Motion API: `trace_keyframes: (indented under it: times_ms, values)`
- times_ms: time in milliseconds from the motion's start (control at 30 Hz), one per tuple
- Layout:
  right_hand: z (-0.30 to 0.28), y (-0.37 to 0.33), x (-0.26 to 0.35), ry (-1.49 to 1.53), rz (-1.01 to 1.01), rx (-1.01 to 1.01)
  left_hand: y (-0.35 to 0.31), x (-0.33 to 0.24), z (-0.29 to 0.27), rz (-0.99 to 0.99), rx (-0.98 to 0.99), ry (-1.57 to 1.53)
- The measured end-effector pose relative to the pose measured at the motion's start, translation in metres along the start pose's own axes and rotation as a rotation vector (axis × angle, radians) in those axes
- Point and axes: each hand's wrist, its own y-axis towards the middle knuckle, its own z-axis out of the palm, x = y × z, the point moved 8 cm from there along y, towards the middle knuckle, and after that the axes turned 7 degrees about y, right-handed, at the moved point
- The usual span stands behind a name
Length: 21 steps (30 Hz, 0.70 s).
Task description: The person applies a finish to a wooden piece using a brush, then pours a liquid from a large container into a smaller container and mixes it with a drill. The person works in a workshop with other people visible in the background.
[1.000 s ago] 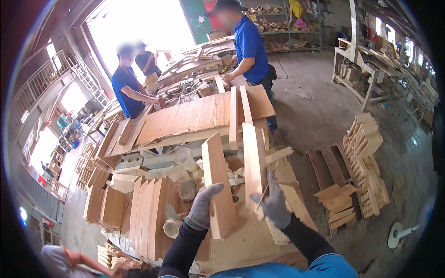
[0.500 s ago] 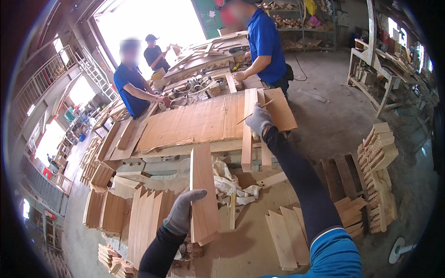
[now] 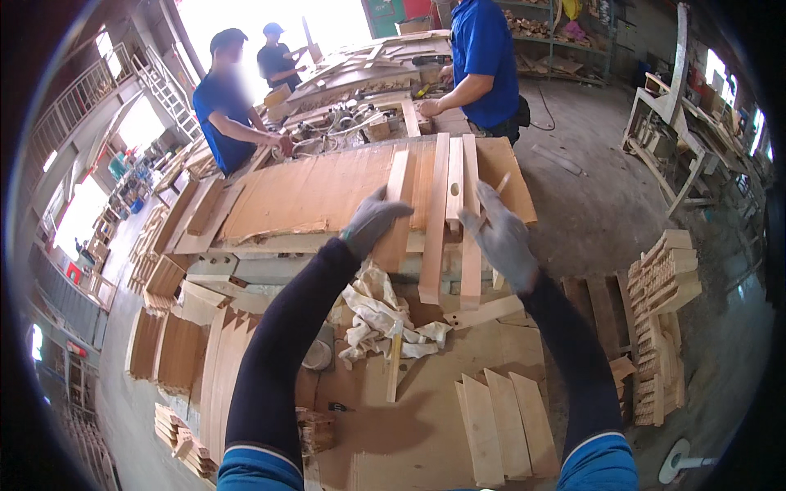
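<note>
Wooden board point(image 3: 391, 247), pale and narrow, is in your left hand point(image 3: 372, 222), over the brown-covered tabletop point(image 3: 303, 196), with its near end reaching past the front edge. Whether its underside touches the covering cannot be told from this angle. To its right, across a narrow gap, lie a long board point(image 3: 434, 245), a shorter piece with an oval hole point(image 3: 455, 168) and a second long board point(image 3: 470, 258), side by side.

To handle it well, support the pale board along its length so the overhanging end does not dip, and lower it flat rather than corner first. Watch that its edge does not knock the neighbouring long board, and mind your fingertips in the gap. Let the row's near ends guide you for alignment, and angle the thin stick point(image 3: 503, 185) away from the wood so it does not scratch a face.

Your left hand is closed on the pale board, thumb laid across its face; the fingers beyond are partly hidden. Your right hand point(image 3: 509, 245) is beside the second long board, thumb and fingers spread, the stick tucked among the fingers; whether it touches that board is unclear. Both arms reach forward, elbows wide, palms turned roughly inward with the row between them.
</note>
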Motion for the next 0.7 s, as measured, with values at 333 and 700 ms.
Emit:
trace_keyframes:
  times_ms: [333,700]
  values:
    - [-0.040,-0.222,-0.027,0.375,0.428,0.106,0.051,0.001,0.017,-0.119,0.064,0.210]
    - [0.167,-0.300,-0.023,-0.551,0.035,0.898,-0.244,0.053,0.060,0.149,-0.300,0.428]
